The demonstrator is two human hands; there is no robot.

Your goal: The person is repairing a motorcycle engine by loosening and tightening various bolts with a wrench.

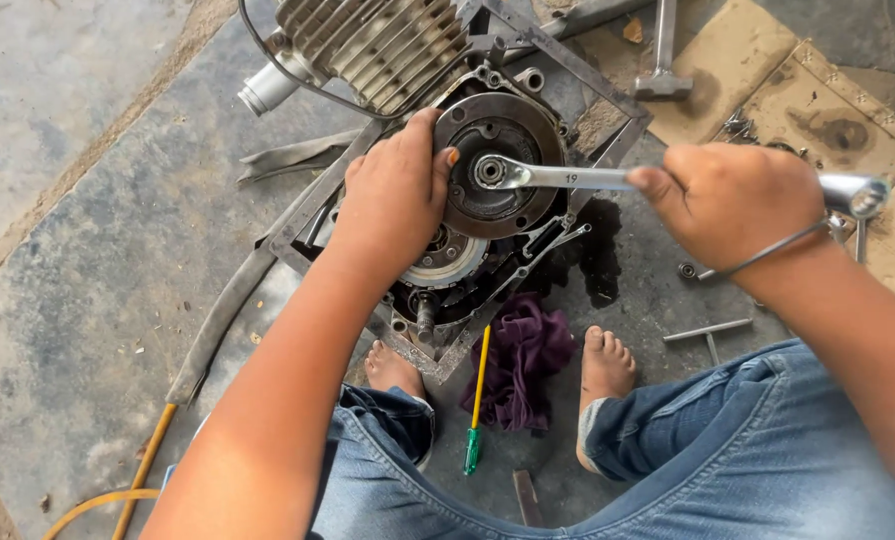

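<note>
A long, shiny steel ring spanner [607,179] lies level across an opened, oil-darkened motorcycle engine [437,160], its ring end seated on the centre nut of the round, dark metal clutch drum [497,135], which faces up from the casing on the concrete floor.

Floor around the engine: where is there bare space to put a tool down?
The widest bare patch is the grey concrete left of the engine, beyond the rubber strip. It is crowded between the feet, with a purple rag and a screwdriver, and beside the right hand, with loose rods.
</note>
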